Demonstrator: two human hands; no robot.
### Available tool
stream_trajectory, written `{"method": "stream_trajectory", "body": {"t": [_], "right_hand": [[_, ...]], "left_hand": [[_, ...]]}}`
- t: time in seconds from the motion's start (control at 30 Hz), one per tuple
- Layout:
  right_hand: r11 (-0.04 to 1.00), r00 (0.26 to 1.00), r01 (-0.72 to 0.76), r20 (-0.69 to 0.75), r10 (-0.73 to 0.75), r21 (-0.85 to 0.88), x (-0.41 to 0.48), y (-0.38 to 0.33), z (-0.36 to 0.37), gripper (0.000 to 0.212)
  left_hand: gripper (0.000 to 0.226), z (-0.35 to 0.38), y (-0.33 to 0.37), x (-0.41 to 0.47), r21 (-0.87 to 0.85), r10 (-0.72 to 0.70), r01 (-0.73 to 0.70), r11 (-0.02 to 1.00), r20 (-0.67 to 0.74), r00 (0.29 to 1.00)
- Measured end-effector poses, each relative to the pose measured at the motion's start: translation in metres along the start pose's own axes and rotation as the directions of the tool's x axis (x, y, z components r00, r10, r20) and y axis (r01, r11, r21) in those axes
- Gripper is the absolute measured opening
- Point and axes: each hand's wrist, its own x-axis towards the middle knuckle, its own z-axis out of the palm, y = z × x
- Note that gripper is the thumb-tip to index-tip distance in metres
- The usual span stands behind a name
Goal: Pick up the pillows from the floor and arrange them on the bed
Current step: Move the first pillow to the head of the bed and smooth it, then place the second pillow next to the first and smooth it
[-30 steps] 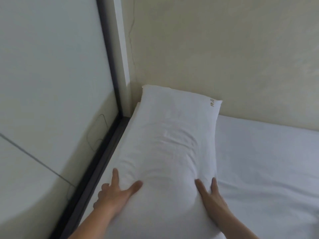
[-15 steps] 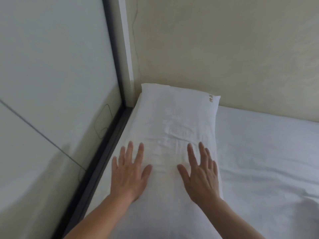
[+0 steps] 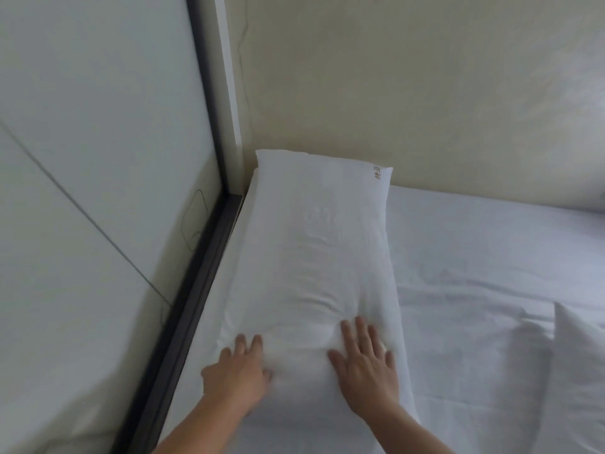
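A long white rectangular fabric pillow (image 3: 314,257) lies flat along the left edge of the white-sheeted bed (image 3: 474,273), its far end against the wall. Small gold embroidery marks its far right corner. Its near end is dented and creased.

You have only one view here, from the camera on your head. It looks forward and down, toward the corner where the beige wall (image 3: 409,77) meets the pale panel (image 3: 91,126) with the dark frame (image 3: 199,257). The lens is wide, so straight edges lean outward at the sides. The camera is close: your left hand (image 3: 237,371) and right hand (image 3: 366,371) enter from the bottom edge, and the pillow (image 3: 320,240) fills the middle. The bed (image 3: 491,290) runs off to the right. No second view shares this scene.
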Motion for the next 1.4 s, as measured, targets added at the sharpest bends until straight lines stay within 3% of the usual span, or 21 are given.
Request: {"method": "stream_trajectory", "body": {"t": [0.07,0.1,0.17,0.27,0.37,0.47,0.67,0.8,1.0,1.13,1.27,1.4], "right_hand": [[0.959,0.964,-0.267,0.014,0.267,0.096,-0.002,0.012,-0.013,0.07],[0.947,0.95,-0.31,-0.008,0.312,0.09,-0.002,0.018,-0.023,0.07],[0.97,0.964,-0.242,-0.108,0.242,0.014,0.005,0.025,-0.043,0.07],[0.997,0.975,-0.038,-0.222,0.023,-0.062,0.026,0.019,-0.069,0.069],[0.986,0.952,0.127,-0.268,-0.151,-0.104,0.054,0.0,-0.085,0.068],[0.964,0.916,0.241,-0.301,-0.264,-0.111,0.073,-0.008,-0.089,0.068],[0.965,0.892,0.244,-0.368,-0.262,-0.096,0.031,0.025,-0.098,0.063],[0.987,0.968,0.136,-0.202,-0.151,-0.09,-0.029,0.053,-0.111,0.065],[0.999,0.962,0.013,-0.274,-0.002,0.039,-0.099,0.064,-0.144,0.049],[0.994,0.945,-0.049,-0.316,0.079,0.102,-0.142,0.102,-0.156,0.035],[0.975,0.918,-0.174,-0.336,0.212,0.14,-0.2,0.194,-0.163,0.035],[0.901,0.866,-0.353,-0.276,0.417,0.251,-0.265,0.333,-0.15,0.038]], "left_hand": [[0.054,-0.006,-0.016,-0.01,0.077,-0.111,0.107,0.991,0.046,0.993],[0.045,-0.01,-0.023,-0.013,0.118,-0.119,0.118,0.986,0.005,0.993],[0.035,-0.024,-0.027,-0.016,0.139,-0.088,0.111,0.984,-0.163,0.983],[0.025,-0.045,-0.007,-0.009,0.165,0.069,-0.005,0.986,-0.382,0.922],[0.035,-0.053,0.031,0.0,0.163,0.165,-0.106,0.981,-0.405,0.899],[0.054,-0.053,0.07,0.007,0.099,0.169,-0.142,0.985,-0.373,0.912],[0.071,-0.047,0.109,-0.035,0.029,0.256,-0.271,0.962,-0.433,0.864],[0.06,-0.042,0.127,-0.076,-0.054,0.287,-0.317,0.947,-0.303,0.909],[0.047,-0.051,0.155,-0.124,-0.011,0.413,-0.443,0.896,-0.343,0.844],[0.043,-0.04,0.194,-0.149,0.03,0.501,-0.513,0.858,-0.271,0.822],[0.044,-0.004,0.264,-0.183,0.001,0.542,-0.552,0.834,-0.182,0.82],[0.053,0.067,0.332,-0.217,-0.066,0.485,-0.485,0.872,-0.027,0.874]]}}
